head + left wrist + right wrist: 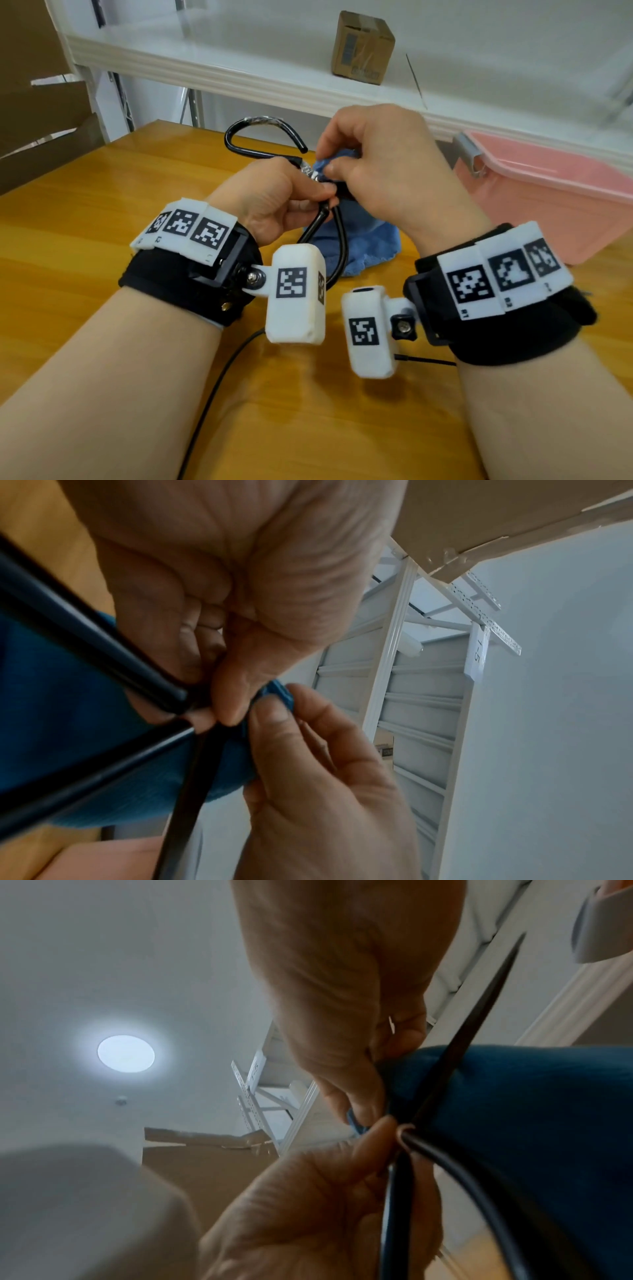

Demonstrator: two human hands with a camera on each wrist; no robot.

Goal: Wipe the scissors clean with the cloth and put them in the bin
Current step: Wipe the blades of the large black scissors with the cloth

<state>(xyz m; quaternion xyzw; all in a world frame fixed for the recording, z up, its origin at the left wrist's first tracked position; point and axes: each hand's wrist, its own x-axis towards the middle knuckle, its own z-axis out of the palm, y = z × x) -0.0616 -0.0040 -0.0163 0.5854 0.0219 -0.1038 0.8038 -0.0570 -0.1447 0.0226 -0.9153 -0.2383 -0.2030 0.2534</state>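
Observation:
Black scissors point(337, 240) with large looped handles are held above the wooden table point(102, 212). My left hand point(308, 197) pinches them near the pivot, one loop pointing away and one toward me. Over the pivot and blades, my right hand point(339, 164) pinches a bunched part of the blue cloth point(370, 236), whose remainder hangs down to the table. In the left wrist view the left hand point(232, 702) grips the black handles point(85, 642) against the cloth point(68, 723). The right wrist view shows the right hand point(359, 1102), the cloth point(531, 1110) and a dark pointed blade point(496, 988).
A pink plastic bin point(548, 192) stands at the table's right side. Behind the table a white shelf point(205, 65) carries a small cardboard box point(363, 48). Brown cardboard point(37, 102) leans at the left. A black cable point(219, 377) crosses the near tabletop.

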